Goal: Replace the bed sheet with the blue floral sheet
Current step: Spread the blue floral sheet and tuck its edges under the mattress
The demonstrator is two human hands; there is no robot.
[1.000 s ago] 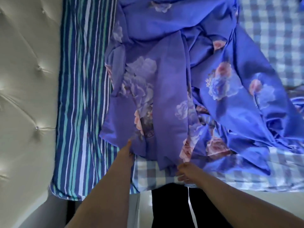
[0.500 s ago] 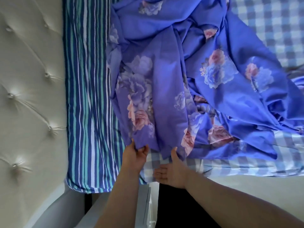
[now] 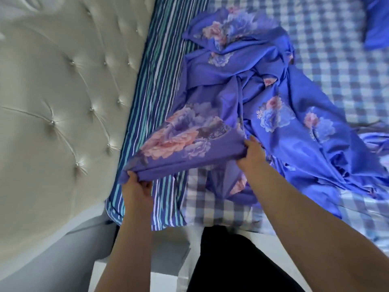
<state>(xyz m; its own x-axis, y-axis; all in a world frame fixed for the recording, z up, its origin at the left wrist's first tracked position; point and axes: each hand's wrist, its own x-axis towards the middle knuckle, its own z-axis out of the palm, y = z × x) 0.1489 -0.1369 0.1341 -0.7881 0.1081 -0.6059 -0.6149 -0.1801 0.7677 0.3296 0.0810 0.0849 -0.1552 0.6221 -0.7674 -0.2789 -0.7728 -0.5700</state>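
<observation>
- The blue floral sheet (image 3: 280,127) runs off the right edge, so its full spread cannot be told.
- A bunched hem hides the left hand's (image 3: 136,186) fingertips.
- The checked sheet (image 3: 336,49) is covered in the middle by the heap.
- A blue fabric piece (image 3: 376,24) is cut off at the upper right corner; what it is cannot be told.
- The tufted headboard (image 3: 63,91) is cropped at top and left.

My left hand (image 3: 136,187) and right hand (image 3: 253,153) showing bare, no gloves, no rings or watch showing. Both forearms running bare down to frame edge, no sleeves showing. I'm wearing black garment (image 3: 235,260) below, plain, dark, unmarked.
</observation>
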